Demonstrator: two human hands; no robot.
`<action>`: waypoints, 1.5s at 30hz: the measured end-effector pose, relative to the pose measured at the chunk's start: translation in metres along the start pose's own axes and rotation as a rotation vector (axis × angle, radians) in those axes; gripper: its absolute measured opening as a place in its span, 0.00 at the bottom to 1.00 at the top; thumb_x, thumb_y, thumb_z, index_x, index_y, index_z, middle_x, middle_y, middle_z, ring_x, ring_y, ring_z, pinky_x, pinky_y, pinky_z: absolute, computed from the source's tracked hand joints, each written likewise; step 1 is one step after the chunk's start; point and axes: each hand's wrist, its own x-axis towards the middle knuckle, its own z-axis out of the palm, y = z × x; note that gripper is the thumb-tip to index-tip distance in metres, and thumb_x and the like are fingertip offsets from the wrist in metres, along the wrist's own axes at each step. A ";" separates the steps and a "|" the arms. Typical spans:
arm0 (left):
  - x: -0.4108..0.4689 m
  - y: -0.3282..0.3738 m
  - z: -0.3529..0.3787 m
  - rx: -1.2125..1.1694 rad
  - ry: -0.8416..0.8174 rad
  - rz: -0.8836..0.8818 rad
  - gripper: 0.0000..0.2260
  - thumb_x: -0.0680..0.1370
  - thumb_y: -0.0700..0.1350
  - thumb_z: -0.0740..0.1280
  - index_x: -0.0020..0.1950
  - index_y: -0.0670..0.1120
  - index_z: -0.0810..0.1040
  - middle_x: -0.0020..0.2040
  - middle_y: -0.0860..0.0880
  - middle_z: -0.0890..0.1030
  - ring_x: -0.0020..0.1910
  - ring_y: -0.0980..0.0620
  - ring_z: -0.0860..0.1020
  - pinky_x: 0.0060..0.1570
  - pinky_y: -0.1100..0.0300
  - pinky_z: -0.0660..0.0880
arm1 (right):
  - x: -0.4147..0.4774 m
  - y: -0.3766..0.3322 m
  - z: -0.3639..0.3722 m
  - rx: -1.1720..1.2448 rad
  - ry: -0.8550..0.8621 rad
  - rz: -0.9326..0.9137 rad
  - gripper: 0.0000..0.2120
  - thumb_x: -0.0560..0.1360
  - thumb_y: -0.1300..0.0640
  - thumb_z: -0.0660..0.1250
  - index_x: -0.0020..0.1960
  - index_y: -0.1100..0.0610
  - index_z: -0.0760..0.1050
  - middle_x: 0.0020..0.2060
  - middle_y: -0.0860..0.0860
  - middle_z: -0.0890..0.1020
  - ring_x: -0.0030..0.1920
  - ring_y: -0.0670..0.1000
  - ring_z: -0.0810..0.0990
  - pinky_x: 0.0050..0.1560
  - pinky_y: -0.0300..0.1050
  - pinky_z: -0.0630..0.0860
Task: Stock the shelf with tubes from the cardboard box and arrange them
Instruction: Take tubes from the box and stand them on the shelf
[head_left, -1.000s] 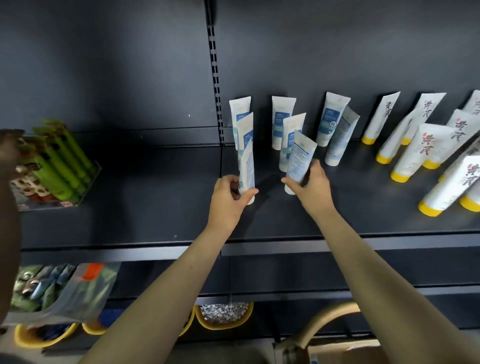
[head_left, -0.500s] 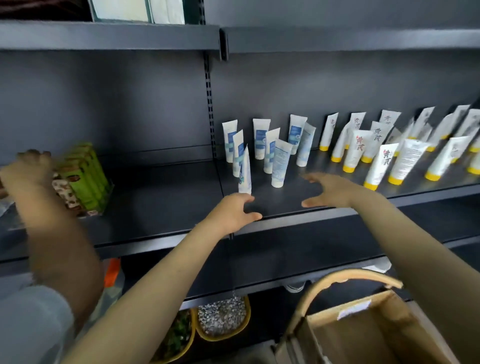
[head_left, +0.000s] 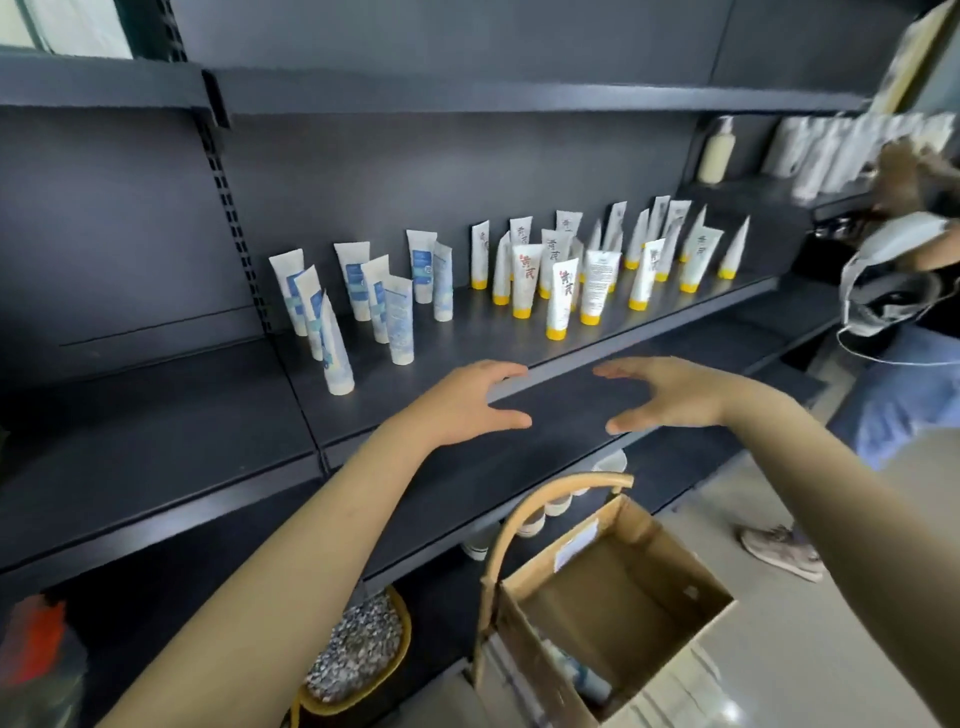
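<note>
Dark metal shelving fills the view, and on the middle shelf (head_left: 156, 415) the blue-and-white tubes (head_left: 397, 332) stand cap-down in a loose cluster, with the yellow-capped tubes (head_left: 563, 296) just beside them to the right. The cardboard box (head_left: 613, 608) sits low at the right, open. Its near corner is cut off by the frame edge, and pale shapes at its bottom are too dim to identify. A curved wicker handle (head_left: 519, 519) arches over the box's left side. At the far right a blurred person holding something grey (head_left: 893, 270) is hard to make out, as is the smeared row of white packs above.

Both hands hover in front of the shelf's front edge, palms down, facing each other. The left hand (head_left: 467, 402) and the right hand (head_left: 670, 395) are spread wide, thumbs apart from the fingers, holding nothing and clear of every tube.

A second ago each hand gripped a blue-and-white tube. Half a second ago they had let go and hung near the cluster. Since then the view has swung right, the green packs at the left have gone and more of the box shows.
</note>
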 end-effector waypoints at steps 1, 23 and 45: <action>0.009 0.003 0.008 -0.009 -0.022 0.010 0.29 0.73 0.55 0.71 0.72 0.55 0.66 0.71 0.56 0.67 0.69 0.57 0.66 0.63 0.64 0.62 | -0.004 0.011 0.002 -0.001 0.008 0.016 0.36 0.70 0.46 0.73 0.73 0.45 0.61 0.72 0.43 0.64 0.72 0.48 0.63 0.71 0.45 0.59; 0.102 -0.150 0.373 0.070 -0.690 -0.444 0.26 0.73 0.53 0.71 0.69 0.52 0.70 0.69 0.51 0.71 0.67 0.51 0.69 0.62 0.60 0.66 | 0.091 0.307 0.286 0.217 -0.561 0.205 0.30 0.72 0.43 0.68 0.71 0.48 0.65 0.67 0.49 0.73 0.65 0.51 0.72 0.67 0.46 0.68; 0.128 -0.255 0.495 0.595 -1.237 -0.224 0.42 0.67 0.68 0.67 0.70 0.41 0.65 0.67 0.41 0.68 0.67 0.40 0.63 0.68 0.50 0.63 | 0.167 0.356 0.440 0.403 -1.007 0.338 0.23 0.78 0.45 0.62 0.71 0.49 0.68 0.68 0.50 0.72 0.67 0.53 0.70 0.60 0.42 0.63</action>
